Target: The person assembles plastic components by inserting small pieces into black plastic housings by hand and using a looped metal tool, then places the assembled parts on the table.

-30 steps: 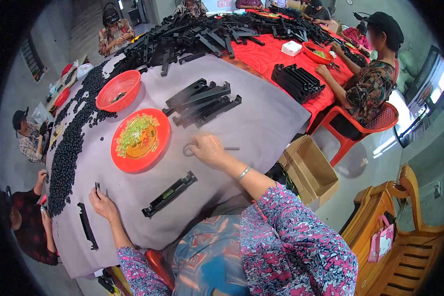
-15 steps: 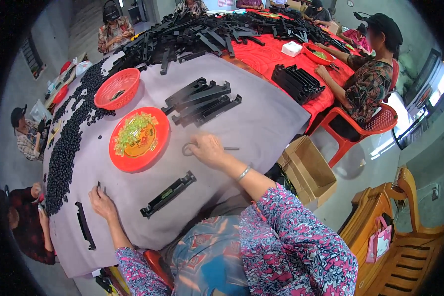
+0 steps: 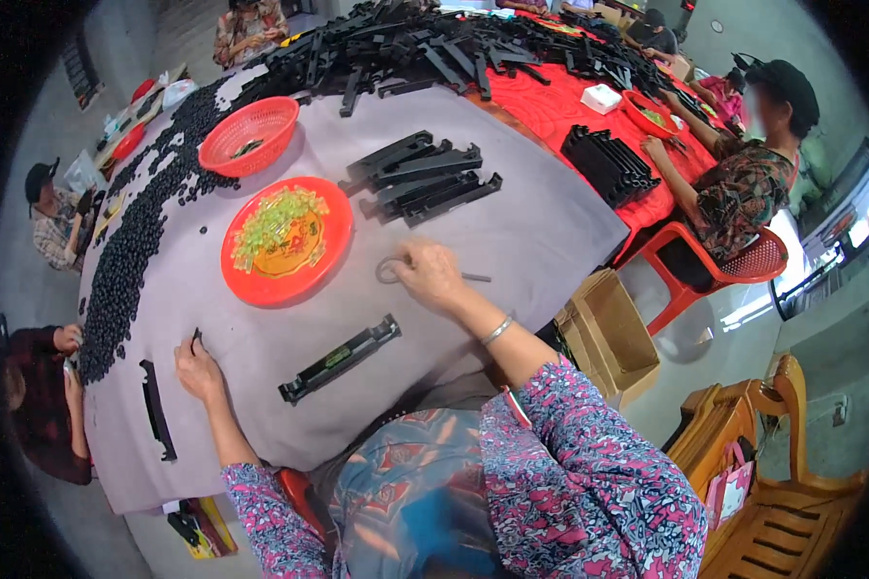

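Observation:
My left hand [image 3: 199, 371] rests near the table's left side, fingers pinched on a small black piece [image 3: 197, 335]. Beside it lies a thin black plastic strip [image 3: 157, 410]. My right hand [image 3: 429, 274] is closed around a grey metal rod with a ring at one end [image 3: 477, 278], over the cloth. Between my hands sits a long black plastic housing [image 3: 340, 359] with a greenish patch in its middle. A red plate [image 3: 338, 253] beyond it carries many small clear yellow-green pieces [image 3: 272, 224]. Several black plastic bars [image 3: 415, 174] lie stacked behind my right hand.
Small black parts [image 3: 116, 309] spread along the left edge of the grey cloth [image 3: 512, 241]. A red basket [image 3: 251, 135] stands behind the plate, and a large black heap [image 3: 386, 58] at the back. Co-workers sit around. A cardboard box [image 3: 608, 333] and wooden chair [image 3: 792, 492] are at right.
The view has shifted, so the table sits slightly higher in the picture. Both hands keep their holds and have hardly moved relative to the things on the cloth.

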Motion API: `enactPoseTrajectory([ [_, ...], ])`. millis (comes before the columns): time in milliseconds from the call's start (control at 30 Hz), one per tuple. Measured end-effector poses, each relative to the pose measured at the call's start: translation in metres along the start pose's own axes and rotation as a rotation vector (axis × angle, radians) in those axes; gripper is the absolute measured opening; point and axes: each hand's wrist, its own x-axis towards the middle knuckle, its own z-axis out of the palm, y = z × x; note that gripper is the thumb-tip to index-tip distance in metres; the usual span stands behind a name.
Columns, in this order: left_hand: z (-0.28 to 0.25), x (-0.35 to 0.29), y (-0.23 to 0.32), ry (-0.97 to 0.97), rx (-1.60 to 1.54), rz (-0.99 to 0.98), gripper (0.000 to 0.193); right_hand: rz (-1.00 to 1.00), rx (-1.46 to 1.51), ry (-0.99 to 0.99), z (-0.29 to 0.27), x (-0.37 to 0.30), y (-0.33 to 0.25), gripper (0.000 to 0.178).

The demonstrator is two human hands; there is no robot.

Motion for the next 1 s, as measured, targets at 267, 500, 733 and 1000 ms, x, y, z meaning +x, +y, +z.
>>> enactPoseTrajectory([
  [267,-0.011,-0.009,0.007,0.055,-0.128,-0.077,0.019,0.013,-0.005,-0.021,0.002,-0.001,-0.003,0.019],
  [500,-0.008,-0.005,0.017,0.243,-0.321,-0.070,0.018,0.028,0.065,0.017,-0.005,0.002,0.025,0.017],
  [733,-0.049,-0.022,0.062,0.097,-0.661,0.108,0.016,0.092,0.463,0.051,-0.019,0.000,-0.038,0.013],
  [1000,-0.077,-0.048,0.138,0.093,-0.663,0.584,0.032,0.279,0.808,-0.446,0.005,0.003,-0.125,0.025],
])
